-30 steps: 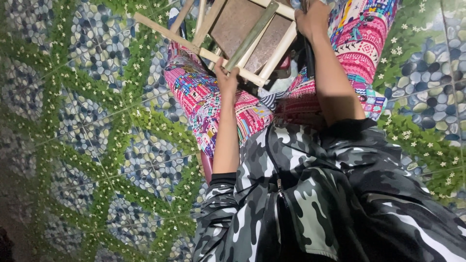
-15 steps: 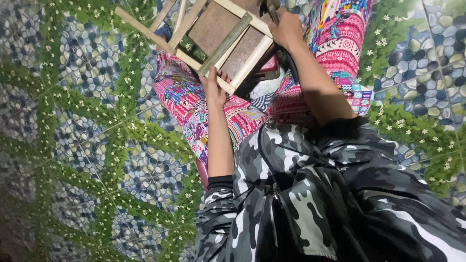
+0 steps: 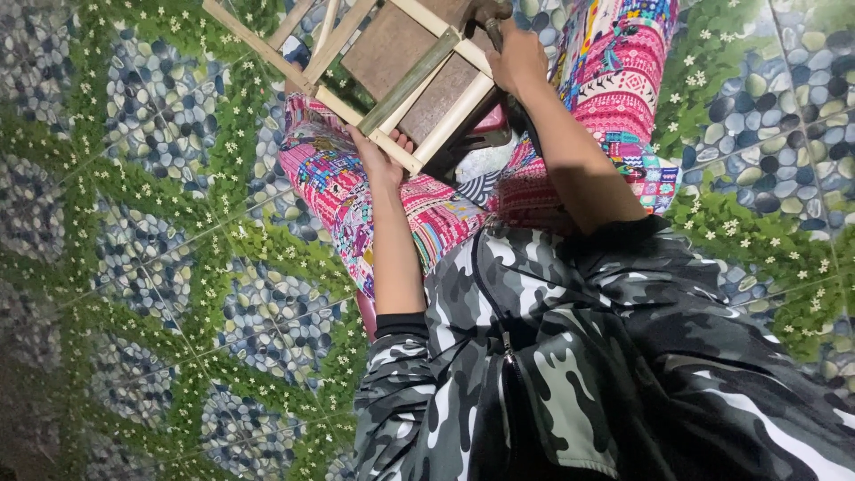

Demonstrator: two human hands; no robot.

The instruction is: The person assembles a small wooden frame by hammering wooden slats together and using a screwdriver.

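A wooden frame (image 3: 405,67) of pale slats with brown panels behind rests on my lap at the top of the view. My left hand (image 3: 378,156) grips its near corner, fingers curled over the pale slat. Closed around a dark-handled tool (image 3: 492,20), my right hand (image 3: 518,61) holds it against the frame's right side. Only part of the tool shows. I sit with legs in bright patterned trousers (image 3: 614,98) and wear a grey camouflage jacket (image 3: 579,356).
The floor (image 3: 151,267) is tiled with a blue pebble and green vine pattern all around me. A red seat edge (image 3: 365,307) shows under my left leg.
The view has shifted, so the frame and both hands sit slightly lower and more to the left. My hands keep their grips on the frame and tool.
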